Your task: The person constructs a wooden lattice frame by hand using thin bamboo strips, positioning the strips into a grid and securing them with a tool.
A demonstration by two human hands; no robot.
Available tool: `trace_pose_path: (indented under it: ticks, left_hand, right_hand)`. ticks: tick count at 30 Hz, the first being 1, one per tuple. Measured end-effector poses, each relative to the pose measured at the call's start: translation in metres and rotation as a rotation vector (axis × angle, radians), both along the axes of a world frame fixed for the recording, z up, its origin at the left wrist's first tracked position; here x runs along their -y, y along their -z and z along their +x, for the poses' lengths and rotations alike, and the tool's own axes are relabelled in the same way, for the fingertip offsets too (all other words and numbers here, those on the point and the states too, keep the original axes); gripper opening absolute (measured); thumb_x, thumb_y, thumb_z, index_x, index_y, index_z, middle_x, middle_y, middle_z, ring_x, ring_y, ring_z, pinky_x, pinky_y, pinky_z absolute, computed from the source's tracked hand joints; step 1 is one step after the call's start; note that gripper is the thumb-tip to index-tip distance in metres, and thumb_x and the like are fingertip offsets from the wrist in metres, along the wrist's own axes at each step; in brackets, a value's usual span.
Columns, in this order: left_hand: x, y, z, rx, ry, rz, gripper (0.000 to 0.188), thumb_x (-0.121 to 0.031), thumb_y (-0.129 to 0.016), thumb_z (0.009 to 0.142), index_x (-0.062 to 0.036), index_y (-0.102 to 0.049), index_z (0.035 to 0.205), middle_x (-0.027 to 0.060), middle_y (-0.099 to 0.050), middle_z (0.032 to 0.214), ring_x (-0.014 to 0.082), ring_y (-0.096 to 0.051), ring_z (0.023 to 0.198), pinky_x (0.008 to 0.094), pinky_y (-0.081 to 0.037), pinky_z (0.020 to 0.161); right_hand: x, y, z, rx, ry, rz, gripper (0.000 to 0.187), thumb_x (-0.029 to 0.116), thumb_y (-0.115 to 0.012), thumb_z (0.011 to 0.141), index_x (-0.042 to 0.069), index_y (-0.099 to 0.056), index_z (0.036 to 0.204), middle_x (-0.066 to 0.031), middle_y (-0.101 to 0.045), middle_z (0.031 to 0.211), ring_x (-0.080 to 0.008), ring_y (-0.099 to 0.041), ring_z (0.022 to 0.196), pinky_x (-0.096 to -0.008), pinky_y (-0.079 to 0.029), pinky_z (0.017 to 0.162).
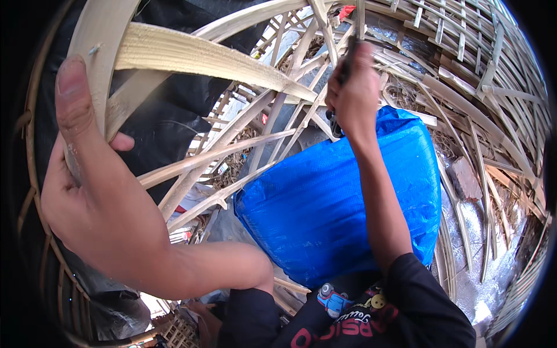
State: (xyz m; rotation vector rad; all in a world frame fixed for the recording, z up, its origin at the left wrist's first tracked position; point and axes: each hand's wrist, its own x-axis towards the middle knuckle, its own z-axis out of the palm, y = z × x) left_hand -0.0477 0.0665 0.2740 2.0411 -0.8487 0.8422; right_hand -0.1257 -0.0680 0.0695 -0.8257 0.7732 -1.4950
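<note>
My left hand [98, 191] is closed round a wide, pale bamboo strip [98, 69], thumb on the near face and fingers behind. Above the thumb, a small metal tip pokes from that strip. Another split bamboo strip [214, 58] crosses there and tapers toward the right. Farther right, my right hand [355, 95] grips a dark-handled tool [348, 61]. It is slightly smeared, and I cannot make out its kind. Below that hand and forearm lies a bulky blue tarpaulin bundle [336, 203].
Crossing bamboo strips [232, 145] stand between my hands. Black plastic sheeting [174, 110] hangs behind the left strips. A woven bamboo lattice [470, 35] curves along the upper right. A reddish brick [464, 180], loose slats and silvery sheeting [481, 284] lie at right.
</note>
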Motion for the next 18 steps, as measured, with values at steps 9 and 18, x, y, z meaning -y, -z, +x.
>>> trace_pose_path:
  ticks: [9,18]
  left_hand:
    - [-0.007,0.005,0.002,0.129,-0.043,0.006,0.08,-0.08,-0.061,0.075,-0.0015,-0.073,0.083,0.0012,-0.056,0.067,0.0124,-0.052,0.069,0.0283,-0.038,0.068]
    - [-0.007,0.01,-0.007,0.005,0.042,-0.095,0.082,-0.082,-0.061,0.073,-0.0047,-0.075,0.092,0.001,-0.056,0.068,0.0125,-0.053,0.068,0.028,-0.037,0.067]
  right_hand:
    - [0.009,0.015,0.016,-0.13,0.02,-0.095,0.063,0.064,-0.033,0.1,0.01,-0.043,0.07,0.0032,-0.035,0.051,-0.0092,-0.031,0.039,-0.0282,-0.027,0.038]
    - [0.021,0.037,0.006,-0.054,-0.19,0.34,0.062,0.065,-0.034,0.099,0.01,-0.042,0.071,0.0024,-0.033,0.051,-0.0105,-0.034,0.039,-0.0293,-0.031,0.038]
